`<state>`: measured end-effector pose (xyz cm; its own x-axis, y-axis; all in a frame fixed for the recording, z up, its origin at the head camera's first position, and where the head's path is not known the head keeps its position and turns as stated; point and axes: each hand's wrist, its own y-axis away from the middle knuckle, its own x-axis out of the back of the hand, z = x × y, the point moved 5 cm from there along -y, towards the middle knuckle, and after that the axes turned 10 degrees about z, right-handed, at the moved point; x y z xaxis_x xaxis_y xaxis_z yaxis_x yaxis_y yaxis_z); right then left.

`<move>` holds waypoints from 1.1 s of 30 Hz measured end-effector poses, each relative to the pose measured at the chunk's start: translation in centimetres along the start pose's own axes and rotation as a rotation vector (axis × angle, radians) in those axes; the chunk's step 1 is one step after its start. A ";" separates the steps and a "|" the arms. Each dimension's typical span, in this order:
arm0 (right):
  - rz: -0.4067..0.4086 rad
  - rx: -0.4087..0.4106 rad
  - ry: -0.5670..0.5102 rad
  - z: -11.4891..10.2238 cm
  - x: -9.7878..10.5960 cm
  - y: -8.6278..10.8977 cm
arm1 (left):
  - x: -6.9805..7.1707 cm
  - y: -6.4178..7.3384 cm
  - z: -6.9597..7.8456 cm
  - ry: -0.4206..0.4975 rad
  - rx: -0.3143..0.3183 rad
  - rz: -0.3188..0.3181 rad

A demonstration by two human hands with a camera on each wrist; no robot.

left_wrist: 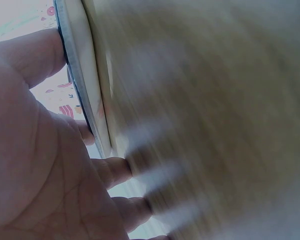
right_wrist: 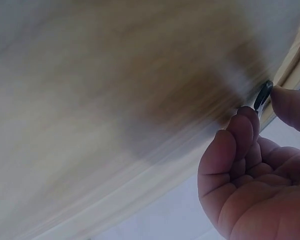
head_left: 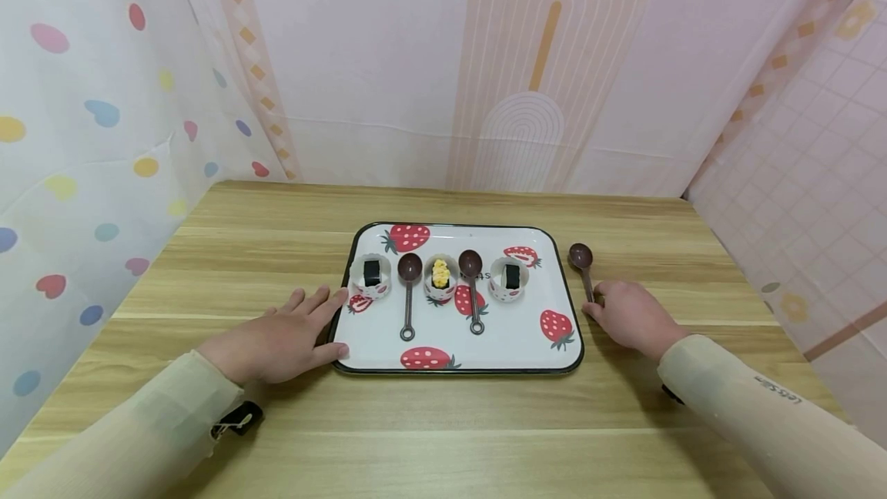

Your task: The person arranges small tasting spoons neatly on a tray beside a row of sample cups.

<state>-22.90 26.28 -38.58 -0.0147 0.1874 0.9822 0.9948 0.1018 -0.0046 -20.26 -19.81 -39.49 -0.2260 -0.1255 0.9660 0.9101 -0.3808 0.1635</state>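
Observation:
A white tray point(head_left: 499, 345) with a dark rim and strawberry prints lies on the table. My left hand point(head_left: 280, 336) rests at its left edge, fingers extended, thumb and fingertips touching the rim. To the tray's right, my right hand point(head_left: 634, 316) pinches the handle of a brown spoon point(head_left: 580, 256), its bowl pointing away from me. In the right wrist view, the spoon's dark ring end point(right_wrist: 263, 95) sits between thumb and fingers. Two more brown spoons, one left point(head_left: 410, 268) and one right point(head_left: 470, 263), lie on the tray between paper cups.
The left cup point(head_left: 370, 287) and right cup point(head_left: 509, 289) each hold a dark-wrapped piece. In the middle cup point(head_left: 441, 295) is a yellow-topped one. The wooden table point(head_left: 443, 437) meets a patterned curtain point(head_left: 388, 98) at its back edge.

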 end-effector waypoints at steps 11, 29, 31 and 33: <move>-0.017 -0.011 -0.004 0.1 0.0 0.0 | 0.1 0.0 0.0 -0.002 -0.008 0.003; -0.019 -0.011 -0.024 0.2 -0.1 -0.2 | 0.2 0.1 0.1 -0.018 -0.008 0.000; -0.020 -0.019 -0.040 0.3 0.0 -0.1 | 0.3 0.0 0.1 -0.021 -0.010 0.000; -0.018 -0.028 -0.060 0.4 0.1 -0.1 | 0.3 0.0 0.2 -0.024 -0.012 0.002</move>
<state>-23.01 26.67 -38.52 -0.0381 0.2437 0.9691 0.9967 0.0785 0.0195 -20.25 -19.70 -39.17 -0.2162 -0.1044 0.9708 0.9063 -0.3914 0.1597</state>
